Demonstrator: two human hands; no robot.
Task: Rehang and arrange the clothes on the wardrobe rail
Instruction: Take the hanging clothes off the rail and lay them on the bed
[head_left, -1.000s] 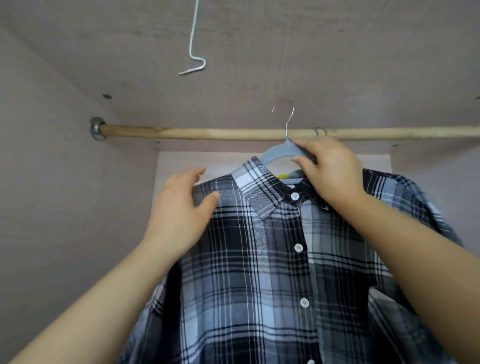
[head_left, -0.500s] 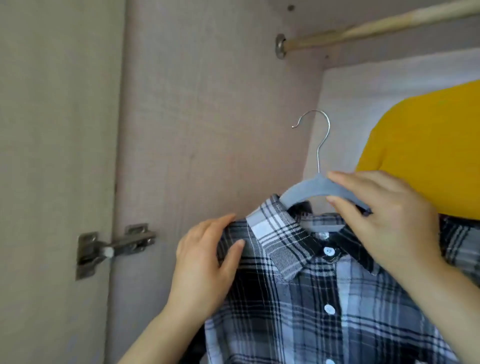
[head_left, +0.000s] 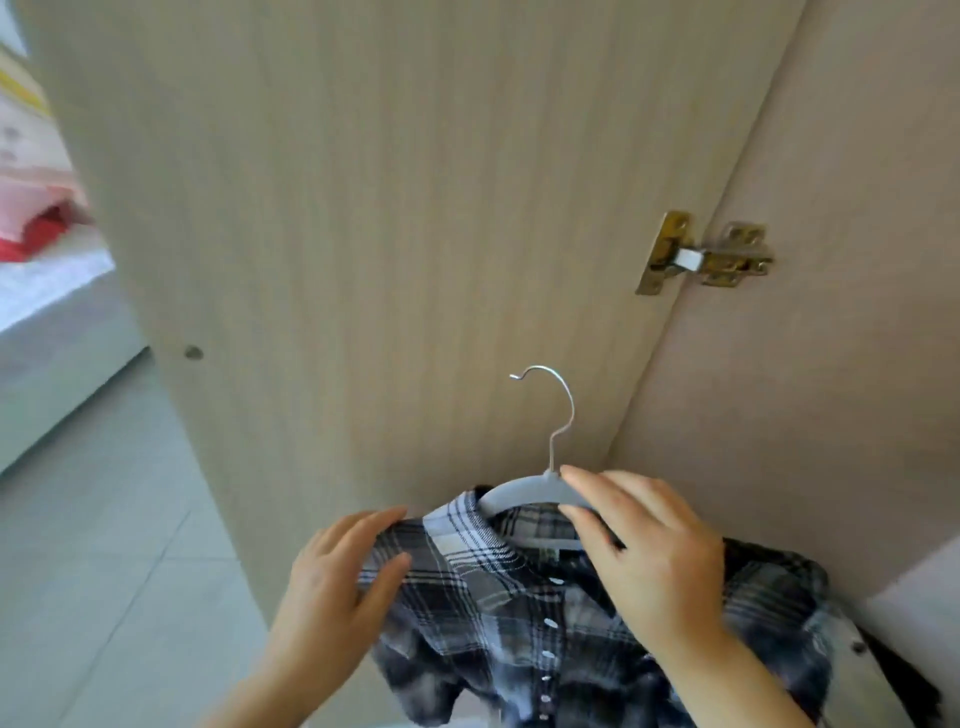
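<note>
Soft black, grey & white plaid shirt w/ small white buttons, on a slim matte grey hanger w/ curved wire hook, held low before a pale wood-grain wardrobe door. The left hand pinches its shoulder; the right hand grips the hanger arm. Brass-toned hinge upper right.

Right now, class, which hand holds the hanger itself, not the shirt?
The right hand: its fingers pinch the grey hanger beside its hook, while the left hand grips only the plaid shirt at its shoulder.
</note>
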